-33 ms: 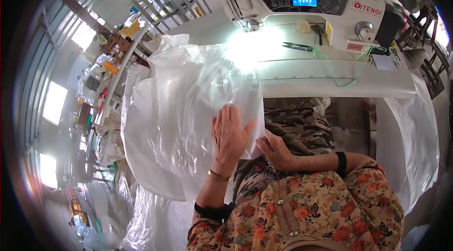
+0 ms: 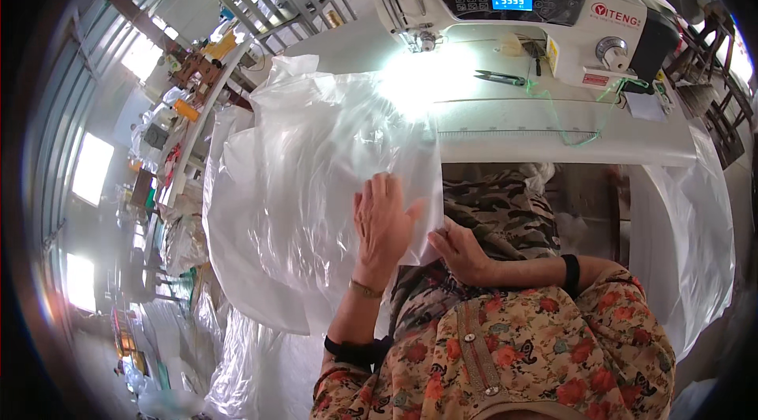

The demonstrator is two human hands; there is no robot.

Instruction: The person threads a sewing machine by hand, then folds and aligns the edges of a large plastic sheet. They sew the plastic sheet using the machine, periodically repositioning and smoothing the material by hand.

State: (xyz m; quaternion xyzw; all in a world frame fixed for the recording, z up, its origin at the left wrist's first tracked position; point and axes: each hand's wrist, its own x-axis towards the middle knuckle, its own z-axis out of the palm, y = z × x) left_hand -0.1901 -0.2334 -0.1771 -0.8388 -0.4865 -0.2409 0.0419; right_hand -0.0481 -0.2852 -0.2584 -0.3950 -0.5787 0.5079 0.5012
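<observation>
A large sheet of clear plastic film (image 2: 316,183) hangs from the front edge of the white tabletop (image 2: 553,124) down over the person's lap, on the left of the sewing machine (image 2: 521,5). The left hand (image 2: 383,226) lies flat on the lower right part of this film, with the fingers (image 2: 379,191) stretched out and spread, pressing on it and not closed around anything. The right hand (image 2: 462,254) is just beside the left hand, at the lower right corner of the film; its fingers are bent and seem to pinch the film's edge, but the grip itself is hidden, so I cannot tell for sure. A black band (image 2: 570,274) is on the right wrist.

The sewing machine is white, with a small blue lit display, and stands at the far side of the tabletop. In front of the machine lie small thread snips (image 2: 499,76) and a loose green thread (image 2: 584,132). A bright lamp spot falls on the film near the machine's needle. More white film (image 2: 679,246) hangs down to the right of the tabletop.
</observation>
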